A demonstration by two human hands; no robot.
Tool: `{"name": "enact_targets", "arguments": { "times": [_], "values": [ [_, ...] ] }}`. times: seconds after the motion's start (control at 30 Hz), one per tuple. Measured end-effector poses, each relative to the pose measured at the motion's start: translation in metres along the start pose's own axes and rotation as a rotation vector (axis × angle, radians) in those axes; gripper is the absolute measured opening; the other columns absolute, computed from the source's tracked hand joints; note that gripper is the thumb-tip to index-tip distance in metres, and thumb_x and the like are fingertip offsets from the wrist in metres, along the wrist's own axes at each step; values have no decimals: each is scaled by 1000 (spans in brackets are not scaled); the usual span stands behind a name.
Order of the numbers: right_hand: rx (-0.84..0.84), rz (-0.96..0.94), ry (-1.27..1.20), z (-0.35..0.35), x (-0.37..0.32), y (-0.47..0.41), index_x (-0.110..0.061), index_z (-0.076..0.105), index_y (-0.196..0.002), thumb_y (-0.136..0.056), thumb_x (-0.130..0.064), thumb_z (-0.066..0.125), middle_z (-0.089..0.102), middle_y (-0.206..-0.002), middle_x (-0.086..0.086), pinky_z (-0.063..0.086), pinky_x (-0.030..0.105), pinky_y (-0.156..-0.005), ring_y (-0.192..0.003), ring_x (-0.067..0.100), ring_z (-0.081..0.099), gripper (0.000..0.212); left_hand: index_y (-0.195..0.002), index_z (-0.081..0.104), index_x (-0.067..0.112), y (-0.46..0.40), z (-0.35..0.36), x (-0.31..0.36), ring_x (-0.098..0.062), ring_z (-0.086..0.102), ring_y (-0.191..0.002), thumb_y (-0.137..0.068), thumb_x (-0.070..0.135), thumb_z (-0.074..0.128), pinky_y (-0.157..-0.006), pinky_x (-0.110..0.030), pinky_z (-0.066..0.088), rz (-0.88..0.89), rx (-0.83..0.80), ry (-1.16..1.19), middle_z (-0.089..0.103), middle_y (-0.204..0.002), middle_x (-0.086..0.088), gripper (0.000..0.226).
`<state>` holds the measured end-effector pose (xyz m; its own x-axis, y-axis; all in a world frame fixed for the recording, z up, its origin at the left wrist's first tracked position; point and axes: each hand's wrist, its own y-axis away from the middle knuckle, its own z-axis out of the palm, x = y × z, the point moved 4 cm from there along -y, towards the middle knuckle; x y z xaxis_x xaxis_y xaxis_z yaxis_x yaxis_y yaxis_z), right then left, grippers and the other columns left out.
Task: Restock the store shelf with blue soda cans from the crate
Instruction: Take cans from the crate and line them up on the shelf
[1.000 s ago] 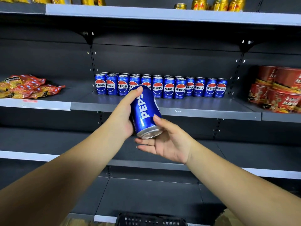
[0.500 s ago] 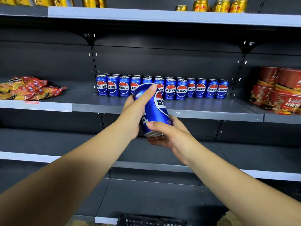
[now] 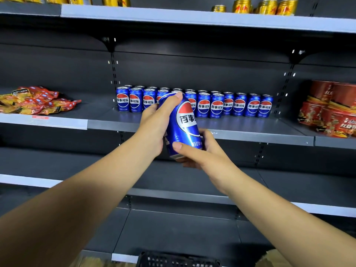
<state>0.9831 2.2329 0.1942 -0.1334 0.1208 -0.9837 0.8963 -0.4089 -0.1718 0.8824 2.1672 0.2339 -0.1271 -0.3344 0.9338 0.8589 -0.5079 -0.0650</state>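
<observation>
Both my hands hold one blue soda can [image 3: 183, 124] in front of the middle shelf [image 3: 250, 132], tilted a little to the left, its round logo facing me. My left hand [image 3: 156, 124] grips its upper left side, a fingertip on the top rim. My right hand [image 3: 200, 153] cups the can's base, thumb across the front. Behind it, several blue cans [image 3: 217, 105] stand in rows at the back of the shelf. The black crate [image 3: 177, 260] shows at the bottom edge.
Red and yellow snack bags [image 3: 36, 101] lie on the left of the same shelf, red tubs [image 3: 331, 110] on the right. Gold cans [image 3: 265, 6] line the top shelf. The front strip of the middle shelf and the lower shelves are bare metal.
The can has been turned in my hands from the PEPSI lettering to the round logo, raised toward the shelf and brought nearer upright. My right hand closed round its base.
</observation>
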Motion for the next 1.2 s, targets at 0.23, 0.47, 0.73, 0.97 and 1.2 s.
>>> {"name": "enact_targets", "arguments": {
  "times": [0.23, 0.47, 0.73, 0.97, 1.2],
  "values": [
    [-116, 98, -223, 5, 6, -1, -14, 53, -123, -68, -34, 65, 70, -97, 10, 51, 40, -83, -83, 27, 66, 60, -100, 65, 12, 0, -2, -3, -21, 66, -66, -77, 41, 68, -63, -31, 56, -54, -103, 30, 70, -81, -6, 37],
    [-66, 19, -178, 7, 0, -3, -19, 62, -101, -66, -32, 65, 73, -87, -1, 52, 36, -83, -76, 15, 68, 37, -81, 64, 13, 0, 4, 0, -18, 64, -57, -83, 42, 58, -56, -25, 55, -73, -271, 22, 67, -68, -4, 30],
    [84, -6, -115, 6, 2, -4, -16, 55, -117, -68, -28, 79, 70, -107, 2, 53, 27, -81, -91, 14, 67, 55, -112, 63, 10, 0, 9, 0, -21, 66, -72, -55, 54, 68, -68, -32, 57, -42, -275, -24, 69, -88, -6, 72],
    [147, -40, -126, 7, 4, -3, -19, 53, -108, -76, -14, 74, 68, -99, -4, 54, 15, -71, -82, 5, 65, 39, -116, 62, 10, -5, 8, -4, -23, 68, -77, -52, 54, 71, -77, -39, 57, -74, -266, -34, 70, -89, -7, 78],
    [160, -34, -112, 9, 5, -4, -19, 52, -108, -74, -15, 76, 67, -103, -1, 53, 14, -69, -84, 7, 64, 42, -102, 65, 13, -5, 5, -5, -21, 67, -67, -68, 45, 69, -63, -33, 58, -81, -297, 9, 69, -81, -6, 47]
  ]
}}
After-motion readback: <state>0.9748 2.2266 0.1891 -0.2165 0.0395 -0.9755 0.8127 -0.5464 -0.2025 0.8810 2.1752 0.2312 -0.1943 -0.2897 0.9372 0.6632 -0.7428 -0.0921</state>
